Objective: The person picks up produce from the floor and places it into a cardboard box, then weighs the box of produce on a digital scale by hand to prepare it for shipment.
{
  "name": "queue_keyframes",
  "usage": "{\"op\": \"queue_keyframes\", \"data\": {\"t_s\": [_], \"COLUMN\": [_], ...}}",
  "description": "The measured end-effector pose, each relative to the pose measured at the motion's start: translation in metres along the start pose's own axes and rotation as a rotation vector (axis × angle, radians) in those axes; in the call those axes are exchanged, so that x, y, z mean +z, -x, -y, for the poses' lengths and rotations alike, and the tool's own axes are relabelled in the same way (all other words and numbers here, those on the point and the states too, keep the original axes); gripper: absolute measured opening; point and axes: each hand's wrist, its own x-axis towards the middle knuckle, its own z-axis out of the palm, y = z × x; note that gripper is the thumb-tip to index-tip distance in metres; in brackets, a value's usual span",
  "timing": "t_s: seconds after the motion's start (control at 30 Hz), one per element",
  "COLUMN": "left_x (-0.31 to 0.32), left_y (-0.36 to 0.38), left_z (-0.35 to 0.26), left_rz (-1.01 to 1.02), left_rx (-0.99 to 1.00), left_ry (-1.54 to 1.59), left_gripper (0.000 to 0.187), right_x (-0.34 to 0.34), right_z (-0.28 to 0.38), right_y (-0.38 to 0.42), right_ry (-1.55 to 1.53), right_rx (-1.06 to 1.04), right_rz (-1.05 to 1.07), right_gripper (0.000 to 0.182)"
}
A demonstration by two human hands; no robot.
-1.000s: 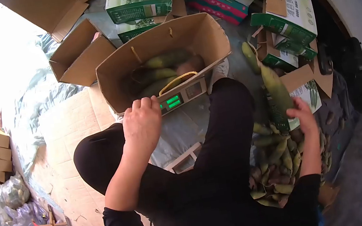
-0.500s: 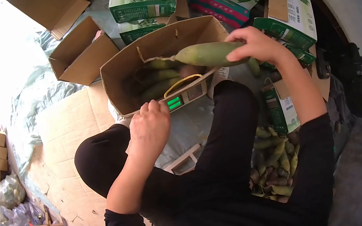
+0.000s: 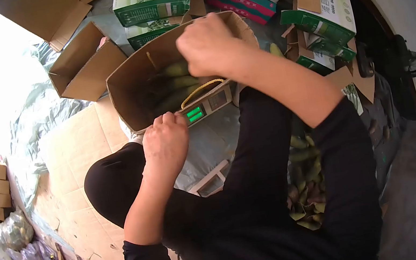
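An open cardboard box (image 3: 132, 101) with a yellow rope handle (image 3: 196, 92) stands between my legs, holding several green radishes (image 3: 179, 83). My left hand (image 3: 166, 141) has its fingers curled over the box's near rim, beside a scale's lit green display (image 3: 195, 114). Over the box's right part is my right hand (image 3: 208, 45), slightly blurred, its fingers closed and its back toward me. Whatever it holds is hidden beneath it. The long green radish seen earlier in that hand does not show in it now.
Green printed cartons (image 3: 154, 10) are stacked beyond the box, and more printed cartons (image 3: 325, 8) stand at the right. An open plain box (image 3: 89, 67) is at the left. A pile of radishes (image 3: 305, 196) lies beside my right leg. A small wooden frame (image 3: 210, 179) lies between my legs.
My right hand has moved left, from the box's right side to over its opening, and the radish it held is out of sight. My left hand stays on the rim. The view has shifted slightly.
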Motion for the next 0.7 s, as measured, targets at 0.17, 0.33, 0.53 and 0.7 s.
{"op": "queue_keyframes", "data": {"t_s": [0.17,0.33,0.53,0.7], "left_x": [0.004,-0.002,-0.009,-0.006], "left_y": [-0.002,-0.005,-0.008,-0.009], "left_z": [0.003,0.004,-0.004,-0.008], "left_rz": [0.008,0.083,0.046,0.091], "left_rx": [-0.026,-0.093,-0.129,-0.120], "left_ry": [0.014,0.076,0.140,0.012], "left_gripper": [0.012,0.017,0.011,0.012], "right_x": [0.025,0.009,0.040,0.070], "right_z": [0.038,0.015,-0.075,-0.110], "right_y": [-0.023,-0.002,0.081,0.131], "right_ry": [-0.147,-0.465,-0.730,-0.932], "right_rx": [-0.053,0.008,0.113,0.162], "right_rz": [-0.095,-0.075,-0.228,-0.235], "right_gripper": [0.027,0.032,0.033,0.032]}}
